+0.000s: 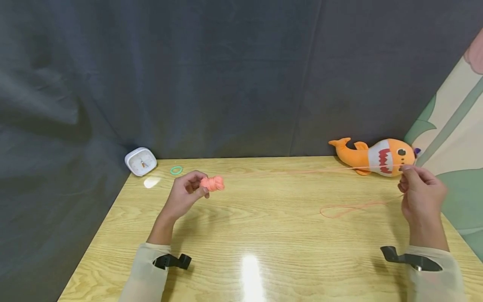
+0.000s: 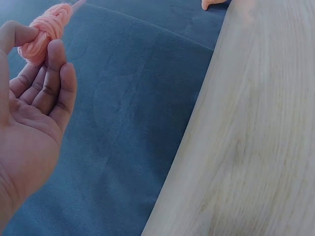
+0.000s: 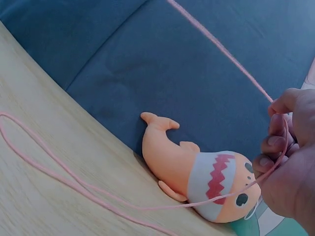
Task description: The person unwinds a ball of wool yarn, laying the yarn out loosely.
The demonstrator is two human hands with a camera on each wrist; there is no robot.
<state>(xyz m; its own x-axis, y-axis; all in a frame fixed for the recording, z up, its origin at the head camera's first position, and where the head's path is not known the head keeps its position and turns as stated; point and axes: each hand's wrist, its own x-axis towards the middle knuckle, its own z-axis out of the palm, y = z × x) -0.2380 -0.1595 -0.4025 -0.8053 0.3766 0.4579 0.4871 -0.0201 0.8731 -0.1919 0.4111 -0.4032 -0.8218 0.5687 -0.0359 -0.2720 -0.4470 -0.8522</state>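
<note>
A small wound bundle of salmon-pink yarn [image 1: 213, 183] is pinched between the thumb and fingers of my left hand [image 1: 186, 193], above the left half of the table. In the left wrist view the bundle [image 2: 47, 32] shows its wrapped strands, with one strand leaving its top. A single strand [image 3: 216, 44] runs taut from there across to my right hand [image 1: 422, 191], which pinches it far to the right. From the right hand [image 3: 290, 147] the loose end of the yarn [image 1: 336, 212] drops and lies in a loop on the table.
Along the back edge of the wooden table [image 1: 264, 230] lie a white clock [image 1: 141, 162] and a green ring [image 1: 176, 170] on the left. An orange shark plush [image 1: 373, 157] lies at the back right. Dark cloth [image 1: 226, 84] hangs behind and at the left.
</note>
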